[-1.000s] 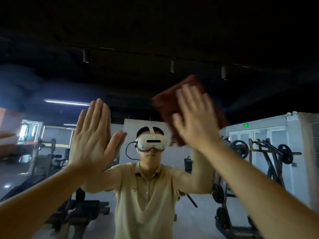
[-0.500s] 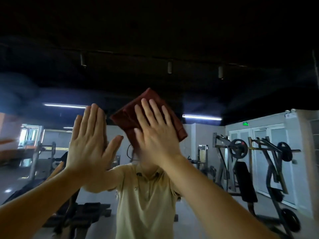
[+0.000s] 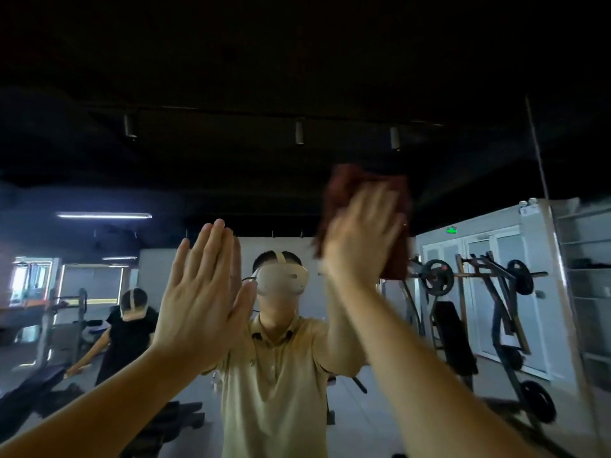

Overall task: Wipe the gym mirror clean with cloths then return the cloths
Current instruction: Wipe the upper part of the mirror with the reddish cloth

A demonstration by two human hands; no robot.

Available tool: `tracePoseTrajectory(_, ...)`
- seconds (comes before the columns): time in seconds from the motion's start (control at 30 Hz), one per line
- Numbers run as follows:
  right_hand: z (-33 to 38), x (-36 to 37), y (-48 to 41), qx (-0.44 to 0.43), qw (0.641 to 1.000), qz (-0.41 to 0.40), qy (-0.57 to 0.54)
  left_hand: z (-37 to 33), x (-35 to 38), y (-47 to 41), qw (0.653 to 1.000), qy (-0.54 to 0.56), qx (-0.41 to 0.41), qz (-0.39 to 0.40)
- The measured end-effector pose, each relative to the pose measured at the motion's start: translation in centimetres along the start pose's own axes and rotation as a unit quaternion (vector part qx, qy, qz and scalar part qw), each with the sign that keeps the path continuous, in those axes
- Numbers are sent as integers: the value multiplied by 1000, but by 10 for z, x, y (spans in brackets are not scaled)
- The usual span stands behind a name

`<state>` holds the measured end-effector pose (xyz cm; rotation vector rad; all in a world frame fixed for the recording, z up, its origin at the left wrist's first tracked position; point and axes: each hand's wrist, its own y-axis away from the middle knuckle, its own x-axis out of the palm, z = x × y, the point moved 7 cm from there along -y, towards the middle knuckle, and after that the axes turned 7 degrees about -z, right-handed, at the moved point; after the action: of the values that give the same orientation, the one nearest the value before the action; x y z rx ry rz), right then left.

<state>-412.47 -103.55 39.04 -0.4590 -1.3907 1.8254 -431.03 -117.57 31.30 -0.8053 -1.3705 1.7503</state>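
Left hand (image 3: 201,292): flat on mirror (image 3: 264,200), fingers straight.
Right hand (image 3: 360,236): flat, pressing red cloth (image 3: 347,183) on mirror.
Reflected right: weight rack (image 3: 496,292).

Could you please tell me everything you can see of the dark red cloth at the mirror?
The dark red cloth looks like soft fabric, bunched into a rough pad and motion-blurred. The right hand presses it against the mirror with straight fingers, covering its middle; its top and right edges show around the hand. It sits high, up and right of the reflected headset.
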Motion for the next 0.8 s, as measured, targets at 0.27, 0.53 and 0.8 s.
tracePoseTrajectory(0.27, -105, 1, -72, -127, 992, -5, 27, -33, 17, -8, 999, 24, -24, 11)
tracePoseTrajectory(0.53, -88, -3, -51, 43, 999, -33, 4, -56, 7, -14, 999, 40, 13, -13)
tracePoseTrajectory(0.8, -143, 6, -38, -258, 965, 43, 21, -103, 5, -45, 999, 48, 0, 0)
